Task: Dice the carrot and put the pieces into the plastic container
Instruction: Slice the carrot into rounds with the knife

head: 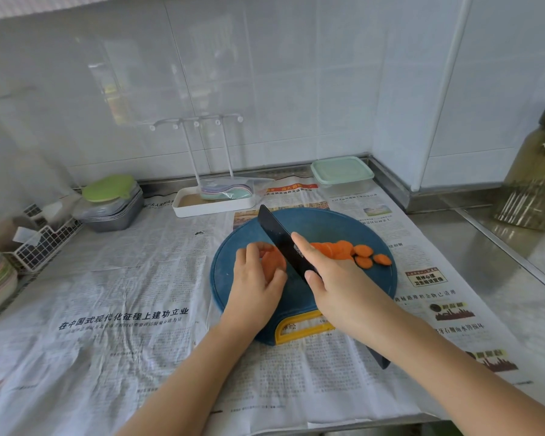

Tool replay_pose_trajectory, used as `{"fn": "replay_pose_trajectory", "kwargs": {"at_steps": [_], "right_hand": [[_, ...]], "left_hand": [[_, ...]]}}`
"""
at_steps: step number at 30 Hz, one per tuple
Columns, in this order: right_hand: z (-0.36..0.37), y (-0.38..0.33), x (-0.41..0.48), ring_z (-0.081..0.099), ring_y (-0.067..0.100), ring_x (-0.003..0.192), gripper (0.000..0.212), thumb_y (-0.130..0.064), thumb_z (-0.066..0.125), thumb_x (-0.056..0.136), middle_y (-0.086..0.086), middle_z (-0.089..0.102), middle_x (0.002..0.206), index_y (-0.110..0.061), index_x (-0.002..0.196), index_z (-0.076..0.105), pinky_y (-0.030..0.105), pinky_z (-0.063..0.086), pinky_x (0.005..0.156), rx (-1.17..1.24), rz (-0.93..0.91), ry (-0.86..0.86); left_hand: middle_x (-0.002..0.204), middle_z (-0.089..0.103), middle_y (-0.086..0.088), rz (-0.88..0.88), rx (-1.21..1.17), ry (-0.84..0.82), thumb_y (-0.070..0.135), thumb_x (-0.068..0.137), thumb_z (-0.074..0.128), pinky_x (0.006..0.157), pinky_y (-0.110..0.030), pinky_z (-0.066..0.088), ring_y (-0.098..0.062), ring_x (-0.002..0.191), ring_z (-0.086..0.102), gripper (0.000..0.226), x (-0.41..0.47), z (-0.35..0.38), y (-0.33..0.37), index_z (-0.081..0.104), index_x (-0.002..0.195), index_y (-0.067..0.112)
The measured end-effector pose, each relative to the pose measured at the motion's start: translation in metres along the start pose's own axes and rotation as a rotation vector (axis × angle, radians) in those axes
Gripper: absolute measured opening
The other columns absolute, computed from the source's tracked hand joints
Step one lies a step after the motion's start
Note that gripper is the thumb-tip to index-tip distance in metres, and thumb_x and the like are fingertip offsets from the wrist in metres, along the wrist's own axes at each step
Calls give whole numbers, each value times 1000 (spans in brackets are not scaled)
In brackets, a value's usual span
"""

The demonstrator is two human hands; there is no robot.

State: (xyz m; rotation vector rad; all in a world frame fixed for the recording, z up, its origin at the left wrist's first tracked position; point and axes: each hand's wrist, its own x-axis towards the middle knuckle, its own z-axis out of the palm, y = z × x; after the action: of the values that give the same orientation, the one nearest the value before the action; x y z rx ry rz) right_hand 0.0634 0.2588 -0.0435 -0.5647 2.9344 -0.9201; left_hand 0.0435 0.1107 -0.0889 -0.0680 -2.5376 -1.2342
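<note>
Carrot [272, 258] is on the round blue cutting board [372, 287], lying left-right across it as far as I can tell, though the uncut bit is mostly hidden under the fingers. The sliced rounds [337, 250] fan out to the right of the blade, with a few loose ones near the board's right edge.

Left hand [258, 281] is curled over the uncut end, fingertips bent and pressing it down. Right hand [337, 278] is wrapped around the black knife [280, 239], index finger stretched out along the top of the blade. The blade runs diagonally, tip pointing away and left, and crosses the carrot between the two hands. The handle end pokes out under the right forearm.

The plastic container [343, 177] sits at the back right corner of the bench [472, 247], well apart from the board, mint green lid on, and it looks empty through the clear wall. Newspaper [107, 309] covers the bench under everything.
</note>
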Motion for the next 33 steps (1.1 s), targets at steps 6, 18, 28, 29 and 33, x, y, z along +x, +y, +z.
{"fn": "replay_pose_trajectory", "kwargs": {"at_steps": [6, 18, 28, 29, 33], "right_hand": [[-2, 0, 0, 41, 6, 50, 60, -22, 37, 103, -9, 43, 63, -41, 151, 6, 16, 34, 43, -32, 9, 1], [3, -3, -3, 39, 7, 48, 61, -24, 33, 104, -7, 42, 61, -37, 152, -2, 18, 32, 41, -100, 5, -19], [-19, 0, 7, 49, 7, 42, 60, -21, 32, 105, 0, 59, 74, -43, 151, 2, 17, 42, 37, 27, 88, -171], [-23, -1, 8, 48, 7, 41, 60, -21, 32, 105, -1, 57, 71, -45, 151, 3, 18, 43, 37, 47, 95, -186], [-29, -3, 12, 48, 7, 39, 60, -20, 33, 104, -7, 50, 65, -45, 151, 5, 21, 49, 41, 37, 103, -229]], "left_hand": [[118, 34, 3, 24, 52, -5, 22, 92, 53, 84, -23, 35, -13, 107, 40, 35, 0, 0, 0, 39, 124, 22], [113, 31, 7, 47, 80, 18, 24, 94, 52, 82, -22, 31, -9, 103, 36, 33, 1, 1, 0, 40, 124, 20], [107, 36, -2, 64, 122, 5, 20, 90, 57, 82, -27, 36, -21, 102, 43, 29, 4, 4, 1, 45, 115, 13], [107, 36, -2, 54, 121, 4, 20, 89, 57, 82, -27, 36, -21, 103, 42, 29, 4, 4, 1, 44, 115, 13], [107, 35, -2, 26, 125, -4, 21, 89, 57, 82, -28, 37, -22, 104, 43, 30, 7, 4, 1, 44, 114, 14]]}}
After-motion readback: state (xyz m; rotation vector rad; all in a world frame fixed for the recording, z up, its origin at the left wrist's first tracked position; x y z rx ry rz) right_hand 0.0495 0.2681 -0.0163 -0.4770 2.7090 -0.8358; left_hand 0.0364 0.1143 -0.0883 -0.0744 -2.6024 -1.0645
